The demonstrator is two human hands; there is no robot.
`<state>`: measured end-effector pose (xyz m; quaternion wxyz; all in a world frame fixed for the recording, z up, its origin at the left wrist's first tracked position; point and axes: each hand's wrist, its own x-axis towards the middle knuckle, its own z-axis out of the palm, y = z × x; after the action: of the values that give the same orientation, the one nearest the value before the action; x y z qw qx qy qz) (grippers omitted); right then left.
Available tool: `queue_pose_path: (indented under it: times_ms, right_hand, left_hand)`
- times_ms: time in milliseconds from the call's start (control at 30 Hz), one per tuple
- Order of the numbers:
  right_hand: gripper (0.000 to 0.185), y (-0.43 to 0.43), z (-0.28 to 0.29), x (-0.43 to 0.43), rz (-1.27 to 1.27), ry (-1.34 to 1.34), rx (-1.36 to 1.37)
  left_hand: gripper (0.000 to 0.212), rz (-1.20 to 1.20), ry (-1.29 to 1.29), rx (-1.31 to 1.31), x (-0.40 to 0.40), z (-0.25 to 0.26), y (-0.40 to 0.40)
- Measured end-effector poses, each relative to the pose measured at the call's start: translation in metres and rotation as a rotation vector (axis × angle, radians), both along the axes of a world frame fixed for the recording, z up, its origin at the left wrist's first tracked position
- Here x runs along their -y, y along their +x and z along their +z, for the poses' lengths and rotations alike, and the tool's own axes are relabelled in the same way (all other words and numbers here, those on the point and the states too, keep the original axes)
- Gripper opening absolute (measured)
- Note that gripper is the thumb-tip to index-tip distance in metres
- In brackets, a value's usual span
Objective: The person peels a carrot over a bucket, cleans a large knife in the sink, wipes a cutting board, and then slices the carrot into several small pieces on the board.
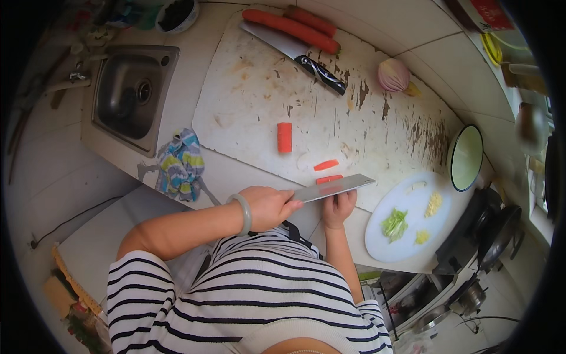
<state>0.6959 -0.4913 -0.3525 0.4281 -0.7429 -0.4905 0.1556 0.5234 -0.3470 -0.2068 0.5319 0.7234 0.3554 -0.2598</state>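
Note:
My left hand [267, 208], with a pale bangle at the wrist, grips a cleaver [336, 188] whose handle is hidden in the fist. The blade points right, and a reddish patch shows on it. Against its near side is my right hand [339, 210], fingers bent; whether they hold the blade or something behind it is hidden. Just beyond the blade lies a carrot piece [329, 179], partly covered. A thin carrot slice [326, 165] rests farther off. A thick cut carrot chunk [284, 137] lies farther back on the worn white board [247, 106].
A black-handled knife [320, 74] lies beside whole carrots [292, 31]. Right of it are an onion [393, 75] and an enamel bowl [466, 158]. A white plate [376, 248] holds chopped ingredients. On the left are a cloth [181, 166] and a steel sink [126, 97].

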Motion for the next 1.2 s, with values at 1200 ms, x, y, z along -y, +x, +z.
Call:
queue_pose_path:
  times_ms: [1200]
  right_hand:
    - [0.016, 0.004, 0.023, -0.013, -0.097, 0.053, 0.24]
  left_hand:
    - [0.05, 0.123, 0.139, 0.173, 0.003, -0.027, -0.01]
